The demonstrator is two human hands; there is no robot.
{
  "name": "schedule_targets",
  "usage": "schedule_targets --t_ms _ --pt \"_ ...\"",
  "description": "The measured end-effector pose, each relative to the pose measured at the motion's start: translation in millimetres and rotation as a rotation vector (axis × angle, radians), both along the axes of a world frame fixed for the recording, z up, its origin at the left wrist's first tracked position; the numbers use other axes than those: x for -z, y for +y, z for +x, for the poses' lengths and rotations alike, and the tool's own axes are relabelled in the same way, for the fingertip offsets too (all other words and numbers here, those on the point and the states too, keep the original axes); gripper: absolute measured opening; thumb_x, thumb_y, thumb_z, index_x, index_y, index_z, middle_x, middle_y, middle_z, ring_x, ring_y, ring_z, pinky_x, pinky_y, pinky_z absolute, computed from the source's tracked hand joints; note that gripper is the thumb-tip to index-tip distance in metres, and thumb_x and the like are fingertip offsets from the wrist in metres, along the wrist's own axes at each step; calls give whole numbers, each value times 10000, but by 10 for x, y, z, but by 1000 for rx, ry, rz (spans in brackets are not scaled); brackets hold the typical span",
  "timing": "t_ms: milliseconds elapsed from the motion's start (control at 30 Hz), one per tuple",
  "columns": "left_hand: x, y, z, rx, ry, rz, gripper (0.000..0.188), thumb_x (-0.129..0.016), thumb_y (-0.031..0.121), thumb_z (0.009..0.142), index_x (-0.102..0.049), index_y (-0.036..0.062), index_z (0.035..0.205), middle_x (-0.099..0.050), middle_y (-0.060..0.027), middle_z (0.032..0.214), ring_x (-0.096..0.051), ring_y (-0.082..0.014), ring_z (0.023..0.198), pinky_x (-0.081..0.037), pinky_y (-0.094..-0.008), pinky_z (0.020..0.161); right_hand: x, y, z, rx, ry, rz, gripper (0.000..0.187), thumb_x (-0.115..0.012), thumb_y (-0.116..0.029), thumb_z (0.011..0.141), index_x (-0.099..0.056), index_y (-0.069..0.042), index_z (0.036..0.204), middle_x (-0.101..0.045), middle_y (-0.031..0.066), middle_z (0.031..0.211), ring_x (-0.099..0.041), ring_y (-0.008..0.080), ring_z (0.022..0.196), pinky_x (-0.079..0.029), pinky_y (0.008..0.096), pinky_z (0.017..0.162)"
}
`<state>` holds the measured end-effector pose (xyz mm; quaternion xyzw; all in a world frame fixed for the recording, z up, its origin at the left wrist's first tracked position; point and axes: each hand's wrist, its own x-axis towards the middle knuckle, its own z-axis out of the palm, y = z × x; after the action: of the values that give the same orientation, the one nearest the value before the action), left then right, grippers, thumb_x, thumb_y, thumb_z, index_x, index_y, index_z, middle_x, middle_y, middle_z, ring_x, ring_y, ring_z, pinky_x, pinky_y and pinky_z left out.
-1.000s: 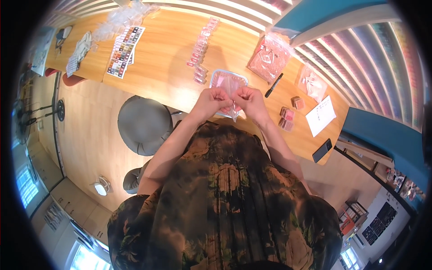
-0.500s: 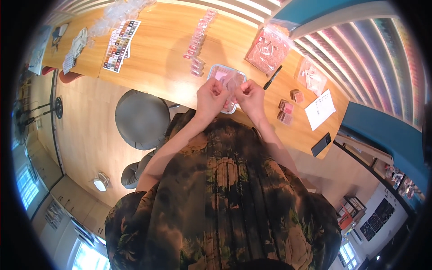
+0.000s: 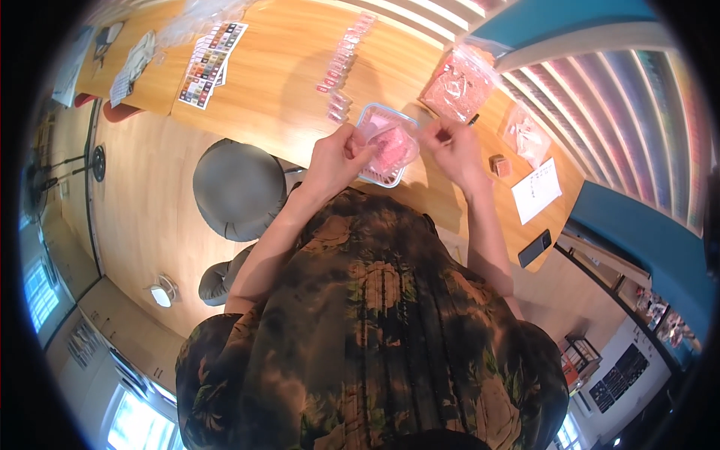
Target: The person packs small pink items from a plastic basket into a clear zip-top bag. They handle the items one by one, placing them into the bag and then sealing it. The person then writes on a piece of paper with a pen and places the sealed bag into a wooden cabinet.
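Observation:
A small clear plastic bag of pink bits [image 3: 392, 150] lies in a white basket [image 3: 389, 183] at the table's front edge. My left hand [image 3: 337, 159] pinches the near left side of that bag, thumb and fingers closed. To the right of the basket, apart from the bag, my right hand [image 3: 455, 154] hovers above the table with its fingers curled together. Whatever is between them, if anything, is too small to make out. Behind this hand pokes the end of a black pen [image 3: 473, 118].
A large bag of pink-orange bits [image 3: 459, 84] lies beyond my right hand. Small clear boxes [image 3: 341, 60] stand in a row at the back. Rightward are a small box [image 3: 499, 166], a flat bag [image 3: 527, 136], a white paper [image 3: 537, 191] and a phone [image 3: 535, 249].
My right hand has moved right, away from the bag, and now covers part of the pen and some small boxes. My left hand keeps the bag, whose pink contents show more plainly.

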<state>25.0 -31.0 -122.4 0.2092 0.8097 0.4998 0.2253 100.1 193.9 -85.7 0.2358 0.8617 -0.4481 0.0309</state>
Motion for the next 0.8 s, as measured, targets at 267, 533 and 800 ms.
schedule_targets --t_ms 267,533,800 --pt "254 -206 22 -330 -499 152 278 -611 265 996 -591 3 904 -592 -14 677 -561 -68 570 -471 -224 520 529 -316 -1166 -633 329 298 270 -662 -22 834 -663 -71 1100 -693 121 963 -680 286 849 -548 361 777" --pt "439 -346 146 -430 -518 163 267 -602 259 1004 -591 -3 955 -630 -38 732 -602 -83 626 -510 -230 579 788 -567 -1807 -1155 123 550 470 -612 14 799 -621 -128 1247 -683 159 1040 -664 310 982 -538 409 811" --pt "579 -438 225 -452 -484 193 266 -600 245 1006 -582 -13 947 -626 -36 720 -607 -84 625 -520 -237 595 977 -603 -1879 -1289 38 626 496 -619 20 791 -542 -76 1272 -661 169 966 -651 334 947 -532 427 799"
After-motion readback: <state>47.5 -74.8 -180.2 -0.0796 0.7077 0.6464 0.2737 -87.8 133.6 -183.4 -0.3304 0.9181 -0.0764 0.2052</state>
